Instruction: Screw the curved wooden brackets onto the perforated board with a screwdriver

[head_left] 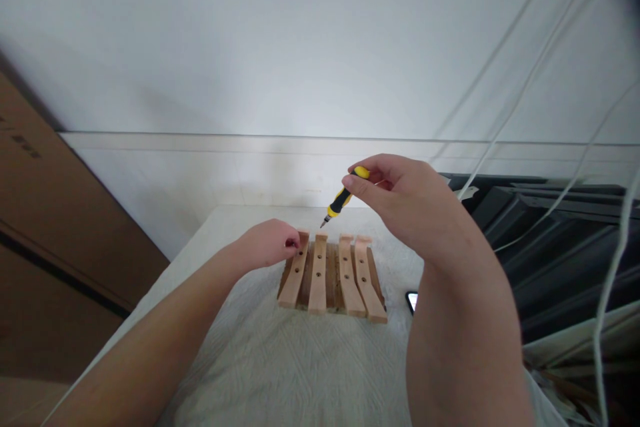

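Note:
A small wooden rack [332, 276] of several pale slats with holes lies on a white textured cloth [300, 360]. My left hand [267, 243] rests at the rack's far left corner, fingers curled and pinching the end of the leftmost slat. My right hand [395, 190] hovers above the rack's far edge, closed round a yellow and black screwdriver [343, 199]. The screwdriver's tip points down and left, a little above the slats and apart from them.
A phone [411, 301] lies on the cloth just right of the rack, partly hidden by my right forearm. Dark panels [555, 247] and white cables [540, 60] fill the right side. A cardboard box [45, 227] stands at left. A white wall is behind.

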Demonstrator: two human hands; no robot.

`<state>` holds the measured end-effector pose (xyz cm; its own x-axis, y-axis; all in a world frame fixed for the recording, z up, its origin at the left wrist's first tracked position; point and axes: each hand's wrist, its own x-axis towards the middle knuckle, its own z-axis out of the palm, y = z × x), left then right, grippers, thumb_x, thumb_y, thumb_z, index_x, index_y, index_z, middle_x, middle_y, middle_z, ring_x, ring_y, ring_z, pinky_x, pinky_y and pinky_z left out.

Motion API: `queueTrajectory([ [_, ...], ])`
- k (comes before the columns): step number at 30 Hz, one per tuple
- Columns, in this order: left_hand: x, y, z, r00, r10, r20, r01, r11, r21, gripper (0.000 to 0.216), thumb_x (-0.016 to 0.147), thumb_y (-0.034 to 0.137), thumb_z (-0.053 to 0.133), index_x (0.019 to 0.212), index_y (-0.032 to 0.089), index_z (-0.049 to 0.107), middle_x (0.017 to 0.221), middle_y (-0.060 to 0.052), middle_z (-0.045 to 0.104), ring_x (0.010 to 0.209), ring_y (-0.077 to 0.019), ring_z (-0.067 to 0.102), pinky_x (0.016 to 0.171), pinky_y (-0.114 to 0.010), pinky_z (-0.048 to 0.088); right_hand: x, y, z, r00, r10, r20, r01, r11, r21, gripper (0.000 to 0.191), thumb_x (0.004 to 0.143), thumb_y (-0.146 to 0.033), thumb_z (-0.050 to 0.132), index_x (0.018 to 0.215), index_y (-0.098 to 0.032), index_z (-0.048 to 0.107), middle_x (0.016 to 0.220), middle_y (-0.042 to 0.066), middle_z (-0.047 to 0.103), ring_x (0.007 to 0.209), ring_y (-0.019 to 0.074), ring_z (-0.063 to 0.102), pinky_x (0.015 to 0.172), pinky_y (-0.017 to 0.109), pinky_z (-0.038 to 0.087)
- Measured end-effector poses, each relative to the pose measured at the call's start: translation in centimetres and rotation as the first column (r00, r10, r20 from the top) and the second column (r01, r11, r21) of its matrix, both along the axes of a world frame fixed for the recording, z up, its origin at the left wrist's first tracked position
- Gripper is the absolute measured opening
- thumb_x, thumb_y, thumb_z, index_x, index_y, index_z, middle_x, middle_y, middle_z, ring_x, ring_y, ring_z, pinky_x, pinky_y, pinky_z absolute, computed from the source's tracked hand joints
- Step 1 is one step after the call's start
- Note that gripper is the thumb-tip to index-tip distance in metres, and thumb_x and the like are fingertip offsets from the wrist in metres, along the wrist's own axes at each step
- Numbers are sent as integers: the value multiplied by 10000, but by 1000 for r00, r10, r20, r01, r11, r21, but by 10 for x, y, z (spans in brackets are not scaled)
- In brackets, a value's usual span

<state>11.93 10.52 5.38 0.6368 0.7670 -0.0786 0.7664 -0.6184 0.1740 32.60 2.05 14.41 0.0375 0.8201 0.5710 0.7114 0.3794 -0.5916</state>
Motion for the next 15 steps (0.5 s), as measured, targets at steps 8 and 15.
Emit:
queueTrajectory([
  [8,-1,1,-5,999,-30,16,30,999,-13,261,806,195,485,862,190,740,885,-71,721,796,-184,615,723,-271,417,-1,-2,2,1000,-3,-4,3,1000,-27,281,809,-443,605,798,-176,694,665,20,603,583,123,490,573,287,373],
  [15,-1,2,-5,997,-74,-6,73,997,-8,308,853,207,450,941,207,745,954,-54,727,866,-178,631,792,-273,439,-1,-4,5,1000,-8,23,9,999,-49,277,818,-423,597,825,-165,698,683,19,603,597,117,482,592,282,370],
])
